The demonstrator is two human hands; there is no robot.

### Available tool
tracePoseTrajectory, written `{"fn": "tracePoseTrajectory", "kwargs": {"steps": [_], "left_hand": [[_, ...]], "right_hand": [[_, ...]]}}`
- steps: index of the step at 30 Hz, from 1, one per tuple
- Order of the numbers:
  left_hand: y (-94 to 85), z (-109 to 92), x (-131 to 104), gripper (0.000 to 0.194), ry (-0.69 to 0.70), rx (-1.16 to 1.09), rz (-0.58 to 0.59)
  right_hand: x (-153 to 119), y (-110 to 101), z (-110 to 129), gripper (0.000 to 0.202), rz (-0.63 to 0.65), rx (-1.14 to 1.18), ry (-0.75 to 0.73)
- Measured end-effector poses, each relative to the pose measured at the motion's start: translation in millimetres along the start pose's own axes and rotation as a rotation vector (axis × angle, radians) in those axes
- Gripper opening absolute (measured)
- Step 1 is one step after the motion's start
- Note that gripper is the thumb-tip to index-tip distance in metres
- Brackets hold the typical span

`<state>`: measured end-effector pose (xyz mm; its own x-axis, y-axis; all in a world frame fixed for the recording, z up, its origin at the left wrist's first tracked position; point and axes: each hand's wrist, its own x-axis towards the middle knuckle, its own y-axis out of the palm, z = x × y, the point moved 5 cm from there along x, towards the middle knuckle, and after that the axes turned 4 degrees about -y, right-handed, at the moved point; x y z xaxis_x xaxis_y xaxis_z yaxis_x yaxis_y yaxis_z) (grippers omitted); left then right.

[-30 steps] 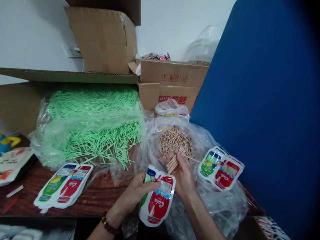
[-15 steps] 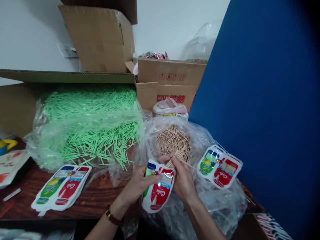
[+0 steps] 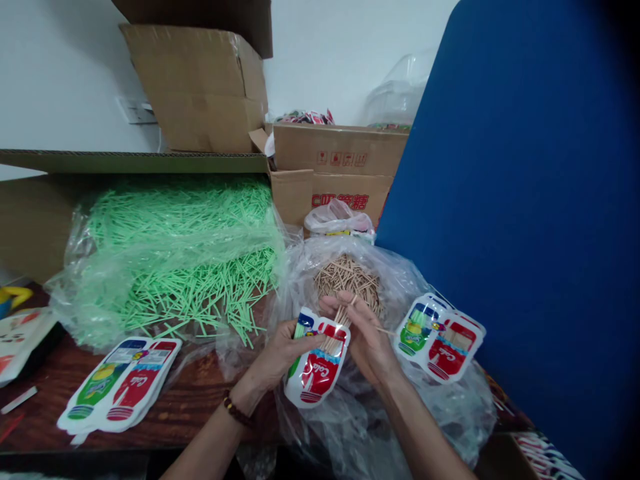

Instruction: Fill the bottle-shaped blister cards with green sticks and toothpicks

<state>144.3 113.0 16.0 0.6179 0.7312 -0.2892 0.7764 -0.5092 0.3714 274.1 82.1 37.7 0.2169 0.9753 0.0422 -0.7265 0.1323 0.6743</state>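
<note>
- Plastic twin pouches point(image 3: 120, 387), bottle-shaped and printed green and red, lie stacked flat on the dark bench point(image 3: 200, 407); they look light and slick, apt to slide, best pinched at one edge.
- Green sticks point(image 3: 205, 287) spill loosely from a clear bag point(image 3: 115, 273); thin and light, they probably scatter easily.
- Left hand point(image 3: 280, 350) grips the Cola pouch point(image 3: 317, 373) at its left side, thumb across the front; the pouch seems floppy, so its edge is the sensible hold, leaving the top free.
- Tan sticks point(image 3: 342, 315) slant at that pouch's top, the lower ends seemingly within its Cola half; they look stiff but snappable, best steadied as a bundle.
- Right hand point(image 3: 367, 337) has its fingers curled narrowly round this bundle, one stray stick jutting rightward, the tan pile point(image 3: 350, 277) just beyond.
- Filled pouch point(image 3: 440, 337) rests on clear film point(image 3: 445, 413), sticks showing through its windows; probably stiffer to lift.
</note>
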Motion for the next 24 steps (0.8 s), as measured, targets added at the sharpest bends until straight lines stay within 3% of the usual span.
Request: {"fn": "tracePoseTrajectory", "kwargs": {"steps": [6, 12, 18, 21, 24], "left_hand": [[-0.3, 1.0, 10.6, 0.018, 0.017, -0.019, -0.012], [-5.7, 3.8, 15.9, 0.02, 0.025, -0.039, -0.019], [-11.2, 4.7, 15.6, 0.021, 0.041, -0.068, -0.043], [-14.1, 1.3, 12.4, 0.02, 0.05, -0.082, -0.042], [-20.5, -5.3, 6.7, 0.019, 0.07, -0.099, -0.057]], "right_hand": [[8.5, -7.7, -1.9, 0.025, 0.037, -0.226, -0.003], [8.7, -10.7, -0.8, 0.03, 0.088, -0.292, -0.027], [9.2, -8.3, 4.1, 0.034, 0.275, -0.669, -0.065], [18.9, -24.3, 9.2, 0.04, 0.16, -0.647, -0.076], [27.2, -48.0, 8.9, 0.037, 0.125, -0.887, -0.065]]}}
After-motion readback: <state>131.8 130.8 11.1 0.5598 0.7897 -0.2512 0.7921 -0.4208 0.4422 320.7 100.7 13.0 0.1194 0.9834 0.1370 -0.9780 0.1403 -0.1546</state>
